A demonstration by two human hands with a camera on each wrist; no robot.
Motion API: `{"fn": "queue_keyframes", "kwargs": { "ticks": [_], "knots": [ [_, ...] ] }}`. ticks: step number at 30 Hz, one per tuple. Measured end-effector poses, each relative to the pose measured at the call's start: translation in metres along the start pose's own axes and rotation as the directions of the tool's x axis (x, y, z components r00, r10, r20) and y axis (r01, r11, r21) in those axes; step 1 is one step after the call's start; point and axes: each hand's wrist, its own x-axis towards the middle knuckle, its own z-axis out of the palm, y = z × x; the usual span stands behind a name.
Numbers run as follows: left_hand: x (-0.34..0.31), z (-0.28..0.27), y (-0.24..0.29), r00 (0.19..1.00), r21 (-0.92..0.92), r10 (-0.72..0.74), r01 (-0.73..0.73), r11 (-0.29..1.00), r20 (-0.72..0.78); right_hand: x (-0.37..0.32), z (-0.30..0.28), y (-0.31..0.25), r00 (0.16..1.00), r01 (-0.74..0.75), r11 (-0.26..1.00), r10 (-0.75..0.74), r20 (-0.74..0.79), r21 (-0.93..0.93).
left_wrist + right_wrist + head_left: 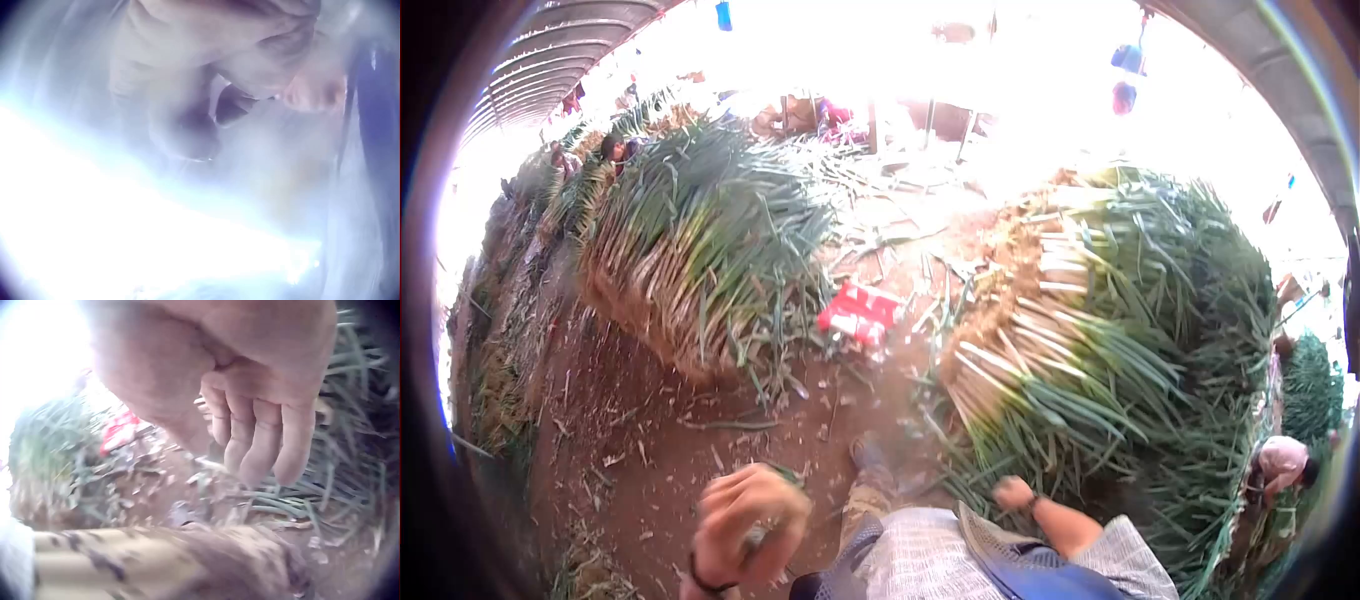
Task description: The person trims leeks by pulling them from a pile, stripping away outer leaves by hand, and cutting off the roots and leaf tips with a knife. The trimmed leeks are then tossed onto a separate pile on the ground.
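Note:
My left hand [750, 515] is raised above the dirt floor, its fingers loosely bent. In the left wrist view that hand [206, 69] is hazy and backlit, and nothing shows between thumb and fingers. Beside my body, at the near edge of the right-hand pile of long green onions [1050, 375], is my right hand [1015, 492]. The right wrist view shows this hand [250, 412] with its fingers hanging slightly bent and holding nothing; loose green onion leaves [356, 469] lie behind it.
Another heap of green onions [710, 240] rises at the left. A red-and-white package [862, 312] lies on the dirt floor [625, 400] between the heaps, amid scattered leaf scraps. One person [1285, 465] bends at the far right; another [615, 150] is behind the left heap.

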Motion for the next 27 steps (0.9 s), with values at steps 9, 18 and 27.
{"fn": "queue_keyframes", "kwargs": {
  "ticks": [9,18,27],
  "knots": [
    [0.023,0.035,-0.249,0.618,-0.250,-0.537,0.757,0.604,0.574,0.014,-0.035,-0.069,0.942,-0.333,0.918,0.331,0.044,0.215],
    [-0.026,0.045,-0.417,0.425,-0.003,-0.675,0.847,0.531,0.603,0.234,-0.131,-0.161,0.939,-0.343,0.785,0.285,0.191,0.515],
    [-0.066,0.083,-0.454,-0.072,0.421,-0.944,0.904,0.075,0.323,0.498,-0.295,-0.102,0.869,-0.491,0.831,0.446,0.214,0.260]
  ]
}}
